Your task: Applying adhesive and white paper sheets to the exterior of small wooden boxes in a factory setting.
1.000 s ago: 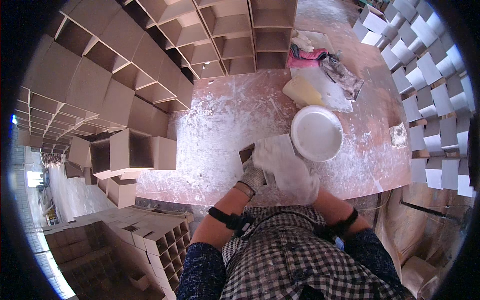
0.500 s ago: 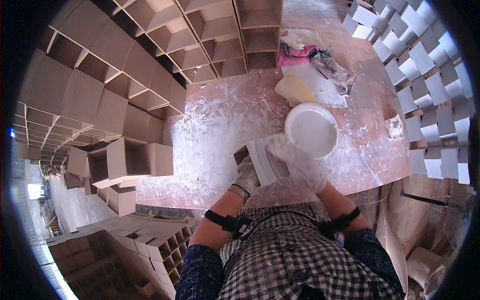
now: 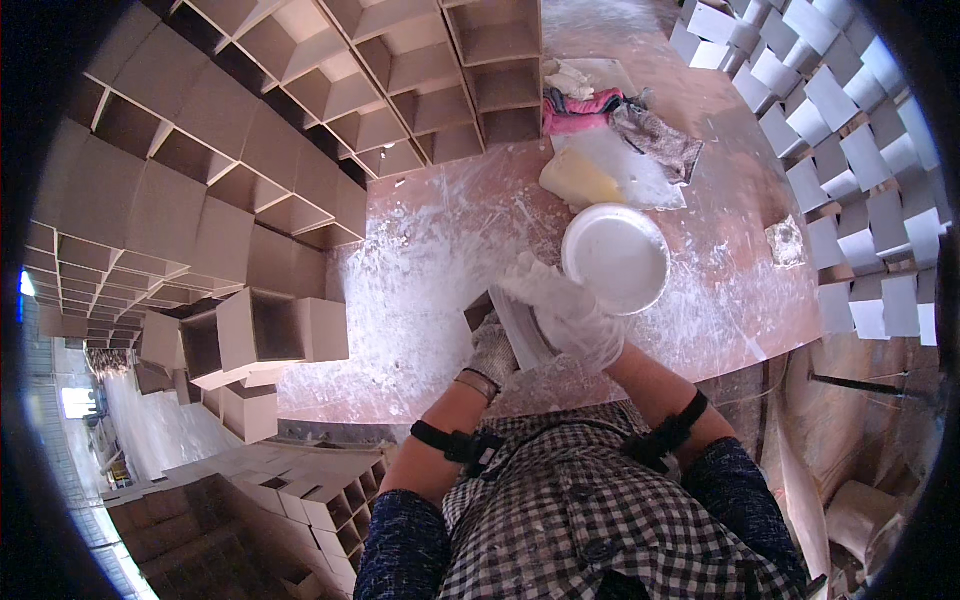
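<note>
My left hand (image 3: 493, 352), in a speckled knit glove, grips a small cardboard box (image 3: 520, 330) from its left side. The box's upper face is coated whitish, and a dark opening shows at its far left corner. Over that face lies my right hand (image 3: 575, 312), in a white-smeared glove, its fingers stretched toward the far edge and slightly blurred. Just beyond the right hand, a round white basin (image 3: 615, 262) with pale contents rests on the table (image 3: 420, 270), whose reddish top is streaked with white.
Stacked open cardboard boxes (image 3: 420, 90) rise at the back and left, with loose boxes (image 3: 262, 330) at the table's left edge. White-faced boxes (image 3: 865, 150) line the right. Behind the basin lie a yellowish piece (image 3: 578, 180), a pink cloth (image 3: 580, 115) and a grey cloth (image 3: 655, 140).
My right hand has moved left from the basin side, across the box's whitish face. The left hand keeps its grip on the box. The whole view has shifted slightly.
</note>
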The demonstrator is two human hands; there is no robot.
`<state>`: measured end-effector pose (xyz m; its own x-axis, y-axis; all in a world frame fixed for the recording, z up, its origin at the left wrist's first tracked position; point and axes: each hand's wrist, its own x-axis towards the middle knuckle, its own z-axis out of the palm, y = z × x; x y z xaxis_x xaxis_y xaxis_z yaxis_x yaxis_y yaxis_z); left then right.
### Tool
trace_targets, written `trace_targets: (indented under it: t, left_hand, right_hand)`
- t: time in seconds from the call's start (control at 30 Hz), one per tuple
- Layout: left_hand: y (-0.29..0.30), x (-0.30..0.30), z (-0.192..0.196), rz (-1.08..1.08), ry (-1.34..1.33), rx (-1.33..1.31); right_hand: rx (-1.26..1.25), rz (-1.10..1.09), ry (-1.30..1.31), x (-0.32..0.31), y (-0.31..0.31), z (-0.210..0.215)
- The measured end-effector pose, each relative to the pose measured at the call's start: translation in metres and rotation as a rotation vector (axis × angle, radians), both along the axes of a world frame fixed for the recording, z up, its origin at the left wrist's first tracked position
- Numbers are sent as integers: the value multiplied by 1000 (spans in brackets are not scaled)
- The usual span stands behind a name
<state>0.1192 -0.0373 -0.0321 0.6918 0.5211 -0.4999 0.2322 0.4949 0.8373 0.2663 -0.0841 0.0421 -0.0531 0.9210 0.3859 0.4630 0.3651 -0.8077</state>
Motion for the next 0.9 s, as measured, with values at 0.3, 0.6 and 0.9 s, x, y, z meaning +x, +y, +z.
trace_targets:
  t: [0.3,0.6,0.9]
  left_hand:
    - [1,-7,11,-513,719,967]
    - [-5,-11,12,273,263,-119]
    - [-1,-38,-58,253,109,70]
  right_hand:
    - [-72,270,-327,14,-85,13]
    - [-417,-95,1035,29,-2,3]
    - [-1,170,-485,35,-111,-13]
